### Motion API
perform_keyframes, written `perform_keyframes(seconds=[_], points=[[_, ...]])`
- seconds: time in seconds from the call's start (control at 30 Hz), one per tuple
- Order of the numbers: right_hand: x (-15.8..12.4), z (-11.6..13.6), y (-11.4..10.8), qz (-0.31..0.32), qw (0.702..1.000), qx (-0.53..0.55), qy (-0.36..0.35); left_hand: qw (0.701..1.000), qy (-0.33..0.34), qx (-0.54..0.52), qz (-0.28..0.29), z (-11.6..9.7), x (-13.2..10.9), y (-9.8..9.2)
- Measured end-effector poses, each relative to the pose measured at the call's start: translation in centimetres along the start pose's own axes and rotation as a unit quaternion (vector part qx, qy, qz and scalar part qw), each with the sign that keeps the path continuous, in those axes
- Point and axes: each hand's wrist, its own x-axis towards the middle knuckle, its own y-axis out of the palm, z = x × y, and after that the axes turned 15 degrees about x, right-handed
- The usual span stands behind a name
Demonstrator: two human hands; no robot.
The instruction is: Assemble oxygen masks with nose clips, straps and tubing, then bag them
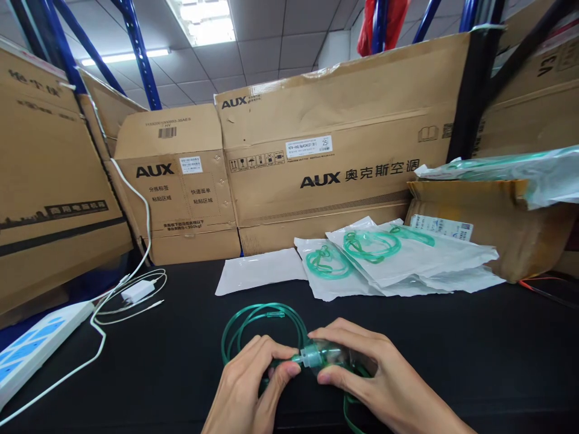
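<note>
Near the front of the black table, my right hand point(362, 361) grips a clear oxygen mask point(333, 354) with its thumb below and fingers above. A pale green connector point(311, 355) sticks out of the mask toward the left. My left hand point(257, 377) pinches the end of the green tubing at this connector, thumb and forefinger pressed together. The coiled green tubing point(265, 308) lies on the table just behind my left hand. A green strap point(350, 416) hangs below my right hand. Part of the mask is hidden by the right fingers.
Several white packages point(409, 259) with green tubing lie at the back right, beside an opened carton point(470, 199) carrying another package point(506, 166). A power strip point(43, 337) and white charger point(138, 291) with cables are on the left. Large cardboard boxes point(335, 120) wall the back.
</note>
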Motion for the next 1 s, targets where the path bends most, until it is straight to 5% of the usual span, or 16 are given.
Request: perform_keyframes(seconds=[0.57, 1.0], points=[[-0.15, 0.12, -0.07, 0.026, 0.999, -0.027, 0.018, 0.999, 0.025, 0.009, -0.046, 0.02, -0.04, 0.38], [-0.11, 0.12, 0.22, -0.013, 0.997, -0.066, 0.044, 0.990, 0.055, 0.102, -0.084, 0.14, -0.21, 0.21]])
